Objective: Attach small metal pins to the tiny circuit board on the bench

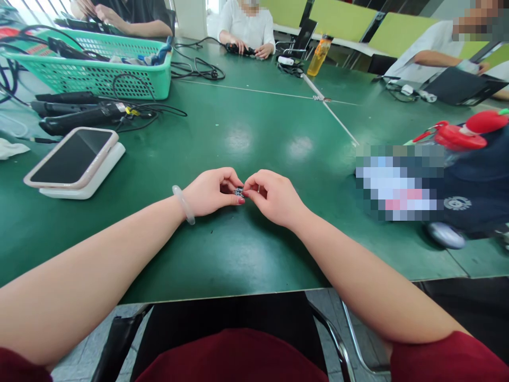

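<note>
Head cam, which I follow remotely, shows two bare hands meeting near the front of a green table (pixel 238 260). Left hand (pixel 212 192), half-curled, pinches a small black-and-white piece (pixel 239 192) btwn thumb & fingers; a pale bracelet (pixel 183 205) rings the wrist. Right hand (pixel 274 197) has thumb & index tips closed together against the piece's right side; whether they grip it too, I can't tell. Detail on the piece is too small for me to ID, as it's partly hidden by fingers.

At L, a phone (pixel 75 156) lies face up on a white box (pixel 89 185); just beyond, black corded devices (pixel 81 118) lie by a mint-green basket (pixel 153 85) w/ cables & misc items inside. At R, a mouse (pixel 445 235) sits by a dark blue bag (pixel 485 175), w/ a red-lidded bottle (pixel 457 139) close by; part of that area is pixelated. Across the table, I see co-workers seated, one in a white top (pixel 248 24) w/ both hands at a dark device (pixel 240 49), near an amber bottle (pixel 319 57)
</note>
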`<state>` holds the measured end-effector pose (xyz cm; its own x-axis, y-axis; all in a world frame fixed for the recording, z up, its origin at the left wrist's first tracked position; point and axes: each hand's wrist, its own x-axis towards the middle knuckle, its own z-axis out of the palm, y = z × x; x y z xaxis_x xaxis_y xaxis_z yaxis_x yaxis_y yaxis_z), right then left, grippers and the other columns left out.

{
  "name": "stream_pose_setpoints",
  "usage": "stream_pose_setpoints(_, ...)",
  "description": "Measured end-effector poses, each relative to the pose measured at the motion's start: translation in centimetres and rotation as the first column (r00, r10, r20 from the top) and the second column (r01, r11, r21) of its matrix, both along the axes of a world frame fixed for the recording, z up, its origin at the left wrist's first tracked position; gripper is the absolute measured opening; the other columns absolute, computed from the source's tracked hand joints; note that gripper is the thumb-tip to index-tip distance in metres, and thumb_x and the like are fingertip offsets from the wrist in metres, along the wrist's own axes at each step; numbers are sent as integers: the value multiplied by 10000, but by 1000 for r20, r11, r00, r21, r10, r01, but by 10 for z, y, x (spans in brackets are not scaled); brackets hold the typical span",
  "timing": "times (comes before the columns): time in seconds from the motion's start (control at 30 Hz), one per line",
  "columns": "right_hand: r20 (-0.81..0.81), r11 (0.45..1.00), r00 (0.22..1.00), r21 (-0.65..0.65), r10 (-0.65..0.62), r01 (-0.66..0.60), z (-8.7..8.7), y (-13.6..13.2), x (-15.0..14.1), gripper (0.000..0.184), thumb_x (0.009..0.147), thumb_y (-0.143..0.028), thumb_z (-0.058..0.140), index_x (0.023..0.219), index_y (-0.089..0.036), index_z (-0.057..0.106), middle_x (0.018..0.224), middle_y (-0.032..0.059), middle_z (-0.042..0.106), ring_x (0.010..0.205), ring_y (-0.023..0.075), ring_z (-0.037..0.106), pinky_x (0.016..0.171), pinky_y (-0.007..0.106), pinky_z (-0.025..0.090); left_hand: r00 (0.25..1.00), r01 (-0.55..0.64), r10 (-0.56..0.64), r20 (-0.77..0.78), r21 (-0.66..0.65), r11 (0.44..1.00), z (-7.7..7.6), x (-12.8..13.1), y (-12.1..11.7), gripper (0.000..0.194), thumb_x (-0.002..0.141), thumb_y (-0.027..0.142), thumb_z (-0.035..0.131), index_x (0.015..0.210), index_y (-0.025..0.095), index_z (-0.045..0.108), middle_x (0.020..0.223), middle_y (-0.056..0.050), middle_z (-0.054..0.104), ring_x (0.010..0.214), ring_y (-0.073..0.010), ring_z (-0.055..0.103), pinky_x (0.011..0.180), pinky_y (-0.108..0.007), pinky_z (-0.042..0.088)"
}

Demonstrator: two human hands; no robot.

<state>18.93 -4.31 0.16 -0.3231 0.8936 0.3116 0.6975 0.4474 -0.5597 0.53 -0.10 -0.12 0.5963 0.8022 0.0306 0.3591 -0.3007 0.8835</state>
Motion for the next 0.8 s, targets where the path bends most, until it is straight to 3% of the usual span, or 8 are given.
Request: stream_pose_setpoints(0.8,52,998,999,55,4,-6,-5,3,0,113,861,-147,499,800,-186,586,809,14,589,731,128,513,664,240,381,999,-24,24,26,-22,999,-1,0,1,274,648,281,749,809,154,567,690,7,629,622,-120,578,591,-251,448)
